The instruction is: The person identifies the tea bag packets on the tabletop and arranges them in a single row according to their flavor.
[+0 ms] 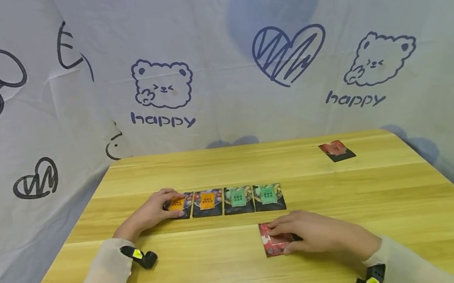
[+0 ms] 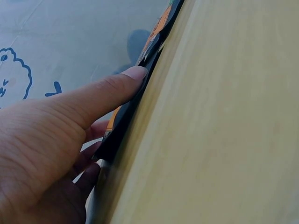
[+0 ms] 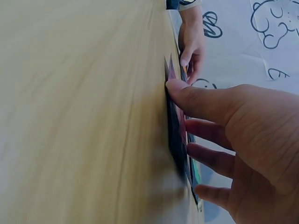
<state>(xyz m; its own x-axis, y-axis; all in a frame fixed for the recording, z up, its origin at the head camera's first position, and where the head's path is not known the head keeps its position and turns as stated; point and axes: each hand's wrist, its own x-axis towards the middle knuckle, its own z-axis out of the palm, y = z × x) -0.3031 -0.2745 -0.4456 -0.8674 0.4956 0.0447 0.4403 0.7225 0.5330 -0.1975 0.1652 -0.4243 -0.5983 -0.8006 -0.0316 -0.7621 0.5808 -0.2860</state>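
Four flat printed items, small packets by their look, bear on how the hands lie: my left hand (image 1: 152, 210) touches the leftmost orange-labelled packet (image 1: 186, 209), thumb along its near edge and fingers at its far side. To its right, in a row, come another orange-labelled packet (image 1: 207, 203) and two green-labelled ones, a first green packet (image 1: 238, 199) and a second green packet (image 1: 269, 197). Nearer the front, my right hand (image 1: 319, 231) pinches a red packet (image 1: 270, 246) between thumb and fingers, covering its right part. In the right wrist view the thumb presses the red packet's (image 3: 180, 119) edge.
Another red packet (image 1: 337, 150) lies askew at the back right of the wooden table (image 1: 227, 278). White cloth (image 1: 225, 127) with drawn bears and hearts hangs behind the table and along its sides. Each wrist wears a black strap.
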